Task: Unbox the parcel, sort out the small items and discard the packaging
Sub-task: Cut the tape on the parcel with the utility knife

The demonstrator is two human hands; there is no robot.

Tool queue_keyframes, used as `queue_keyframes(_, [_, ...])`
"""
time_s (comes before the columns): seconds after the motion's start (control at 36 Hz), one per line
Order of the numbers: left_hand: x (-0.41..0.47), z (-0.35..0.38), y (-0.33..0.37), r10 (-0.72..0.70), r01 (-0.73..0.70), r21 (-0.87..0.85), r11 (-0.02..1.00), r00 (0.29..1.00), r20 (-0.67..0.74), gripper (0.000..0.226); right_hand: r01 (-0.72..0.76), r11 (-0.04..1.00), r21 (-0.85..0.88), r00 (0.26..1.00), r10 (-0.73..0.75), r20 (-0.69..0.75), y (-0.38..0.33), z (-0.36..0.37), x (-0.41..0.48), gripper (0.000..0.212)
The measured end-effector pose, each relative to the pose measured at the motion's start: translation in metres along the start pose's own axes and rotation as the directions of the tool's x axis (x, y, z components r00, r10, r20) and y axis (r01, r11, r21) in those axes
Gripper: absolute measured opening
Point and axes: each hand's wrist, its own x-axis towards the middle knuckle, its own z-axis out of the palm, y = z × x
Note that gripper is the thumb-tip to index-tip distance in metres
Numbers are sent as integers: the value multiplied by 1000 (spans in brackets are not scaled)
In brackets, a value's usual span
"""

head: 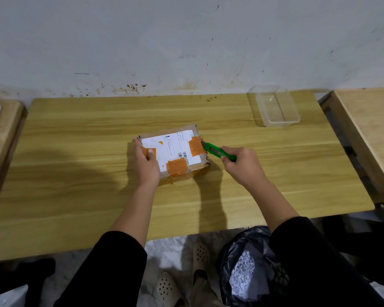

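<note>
Here, mid-table: the parcel (173, 151), a flat brown cardboard box, lies on the wooden table (76, 151), roughly centre. Its long axis runs left to right, with the right end turned slightly to the far side. A white label (171, 147) faces up, with orange tape patches (176, 166) at the left, near and right edges.

The left hand (145, 162) grips the parcel's left end, thumb flat on top over the tape and fingers bent down over the left side.

The right hand (242, 165) is closed in a fist round the handle of a green cutter (217, 152). The cutter's long axis slants from the hand toward the box; its tip points left and slightly far, meeting the parcel's right edge at the tape patch there.

A clear plastic tub (275, 109) stands at the far right of the table, well apart from the parcel. A black bin bag (248, 262) sits on the floor below the near edge, to the right.
</note>
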Motion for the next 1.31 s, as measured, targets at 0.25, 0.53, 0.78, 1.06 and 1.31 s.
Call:
queue_keyframes(0.25, [-2, 3, 3, -33, 33, 7, 999, 998, -53, 52, 17, 994, -104, 1000, -17, 4, 4, -13, -14, 35])
queue_keyframes(0.53, [-7, 10, 4, -42, 32, -82, 996, 991, -130, 52, -40, 997, -65, 997, 36, -65, 7, -29, -25, 33])
queue_keyframes(0.78, [-35, 4, -23, -119, 106, -218, 970, 992, -50, 60, -114, 981, 156, 969, 144, -201, 7, -11, -30, 36])
queue_keyframes(1.06, [-33, -22, -23, 82, -124, 214, 969, 978, 192, 66, -138, 968, 208, 957, 184, -222, 13, -1, -36, 36])
queue_keyframes(1.31, [-78, 15, -36, 83, -130, 180, 975, 966, 247, 94, -133, 980, 147, 958, 165, -235, 18, -7, -39, 37])
